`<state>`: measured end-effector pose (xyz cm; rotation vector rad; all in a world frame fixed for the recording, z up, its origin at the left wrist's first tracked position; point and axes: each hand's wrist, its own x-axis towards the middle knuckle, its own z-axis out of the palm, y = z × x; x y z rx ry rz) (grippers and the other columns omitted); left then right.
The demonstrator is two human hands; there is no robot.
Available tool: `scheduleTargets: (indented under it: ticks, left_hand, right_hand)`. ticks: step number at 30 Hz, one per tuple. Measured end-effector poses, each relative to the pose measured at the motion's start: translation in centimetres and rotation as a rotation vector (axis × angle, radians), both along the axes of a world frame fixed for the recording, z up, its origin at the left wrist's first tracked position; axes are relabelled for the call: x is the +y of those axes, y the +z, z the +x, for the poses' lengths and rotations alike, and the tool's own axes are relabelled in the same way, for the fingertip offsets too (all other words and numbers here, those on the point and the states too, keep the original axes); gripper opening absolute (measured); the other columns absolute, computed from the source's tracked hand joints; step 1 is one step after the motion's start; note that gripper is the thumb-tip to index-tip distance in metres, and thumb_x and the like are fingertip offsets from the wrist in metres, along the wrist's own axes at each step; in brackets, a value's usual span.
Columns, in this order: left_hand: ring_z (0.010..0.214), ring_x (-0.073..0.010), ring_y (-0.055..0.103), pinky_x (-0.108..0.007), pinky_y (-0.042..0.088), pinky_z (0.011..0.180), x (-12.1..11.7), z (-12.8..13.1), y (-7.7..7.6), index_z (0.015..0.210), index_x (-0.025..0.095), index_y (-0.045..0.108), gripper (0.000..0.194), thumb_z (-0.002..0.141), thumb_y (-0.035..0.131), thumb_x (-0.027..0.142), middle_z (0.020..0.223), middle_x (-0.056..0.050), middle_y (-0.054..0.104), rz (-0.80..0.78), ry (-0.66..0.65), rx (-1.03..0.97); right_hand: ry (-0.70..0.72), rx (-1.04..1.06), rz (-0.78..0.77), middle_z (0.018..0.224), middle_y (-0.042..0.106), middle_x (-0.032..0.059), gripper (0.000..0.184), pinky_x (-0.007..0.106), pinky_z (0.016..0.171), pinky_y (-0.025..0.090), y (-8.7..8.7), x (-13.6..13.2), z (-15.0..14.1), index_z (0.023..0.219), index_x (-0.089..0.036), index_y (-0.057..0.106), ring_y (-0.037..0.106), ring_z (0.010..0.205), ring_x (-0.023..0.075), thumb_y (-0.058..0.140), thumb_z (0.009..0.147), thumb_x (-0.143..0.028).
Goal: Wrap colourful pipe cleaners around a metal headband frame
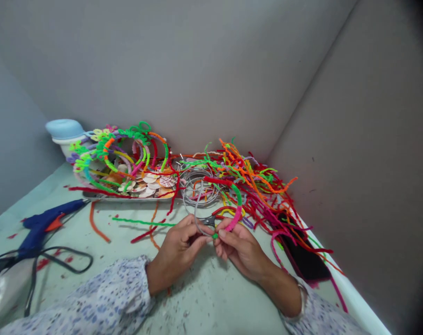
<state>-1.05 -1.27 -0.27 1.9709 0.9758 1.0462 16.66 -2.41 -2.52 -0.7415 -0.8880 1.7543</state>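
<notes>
Between my hands is a thin grey headband [196, 204], its right side wrapped in red, green and pink pipe cleaner [238, 197]. My left hand [183, 246] is closed in a pinch on the bare grey side. My right hand [242, 246] pinches the lower end of the pink wrapping. A small green bit [215, 236] shows between the fingertips. A straight green pipe cleaner [141, 221] runs left from behind my left hand; whether it joins the green bit is hidden. Just beyond my fingers are pliers [208, 220] with red and yellow handles.
Several wrapped headbands [127, 139] lie over a tray [134, 199] of shells. Bare metal hoops [197, 184] are stacked behind my hands. Loose pipe cleaners [256, 177] heap up at right, partly over a dark phone [307, 260]. A blue glue gun [40, 225] and its cord lie left.
</notes>
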Motion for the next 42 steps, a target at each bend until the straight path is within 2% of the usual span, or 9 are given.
scheduleTargets:
  ticks: [6, 10, 16, 23, 31, 42]
  left_hand:
    - [0.076, -0.0152, 0.057, -0.026, 0.043, 0.070, 0.1, 0.2, 0.1, 0.080, 0.017, 0.067, 0.012, 0.085, 0.056, 0.017, 0.079, -0.003, 0.061, -0.067, 0.032, -0.017]
    - [0.080, -0.0170, 0.059, -0.028, 0.045, 0.074, 0.2, 0.2, -0.4, 0.081, 0.017, 0.066, 0.013, 0.086, 0.055, 0.022, 0.082, -0.004, 0.063, -0.157, 0.020, -0.073]
    - [0.074, -0.0175, 0.059, -0.029, 0.046, 0.068, 0.3, 0.2, -1.1, 0.085, 0.017, 0.065, 0.015, 0.085, 0.056, 0.029, 0.078, -0.005, 0.064, -0.309, 0.012, -0.166]
    - [0.083, -0.0185, 0.060, -0.031, 0.047, 0.076, 0.3, 0.5, -0.7, 0.084, 0.017, 0.065, 0.014, 0.085, 0.056, 0.028, 0.085, -0.006, 0.064, -0.245, 0.023, -0.165]
    - [0.080, -0.0189, 0.059, -0.031, 0.046, 0.074, 0.3, 0.5, -0.5, 0.081, 0.017, 0.065, 0.016, 0.086, 0.054, 0.027, 0.082, -0.006, 0.064, -0.263, 0.023, -0.139]
    - [0.070, -0.0183, 0.061, -0.029, 0.048, 0.068, 0.6, 0.8, -0.4, 0.070, 0.017, 0.065, 0.017, 0.082, 0.056, 0.025, 0.071, -0.004, 0.066, -0.381, 0.000, -0.175]
  right_hand:
    - [-0.055, -0.097, 0.089, 0.070, 0.067, 0.0007, 0.018, 0.018, 0.048, 0.045, -0.3, -0.1, -0.2, 0.086, -0.017, 0.057, 0.060, 0.055, 0.0097, 0.065, 0.081, -0.031]
    - [-0.095, -0.188, 0.149, 0.072, 0.067, 0.0014, 0.018, 0.021, 0.051, 0.046, -0.4, -0.3, -0.4, 0.087, -0.017, 0.056, 0.059, 0.054, 0.0102, 0.063, 0.082, -0.033]
    - [-0.161, -0.295, 0.213, 0.067, 0.065, 0.0002, 0.020, 0.023, 0.052, 0.048, 0.1, -0.5, -0.8, 0.086, -0.017, 0.057, 0.060, 0.054, 0.0109, 0.063, 0.082, -0.036]
    - [-0.183, -0.324, 0.214, 0.068, 0.065, 0.0002, 0.022, 0.024, 0.052, 0.049, -0.2, -0.4, -0.6, 0.088, -0.018, 0.056, 0.060, 0.054, 0.0116, 0.062, 0.082, -0.038]
    - [-0.202, -0.427, 0.261, 0.069, 0.064, 0.0007, 0.017, 0.025, 0.056, 0.049, -0.7, -0.8, -0.9, 0.089, -0.018, 0.057, 0.060, 0.059, 0.0124, 0.057, 0.086, -0.035]
    - [-0.254, -0.702, 0.471, 0.075, 0.063, 0.0025, 0.013, 0.029, 0.062, 0.049, -0.7, -1.2, -0.8, 0.089, -0.022, 0.062, 0.060, 0.065, 0.0161, 0.050, 0.090, -0.029]
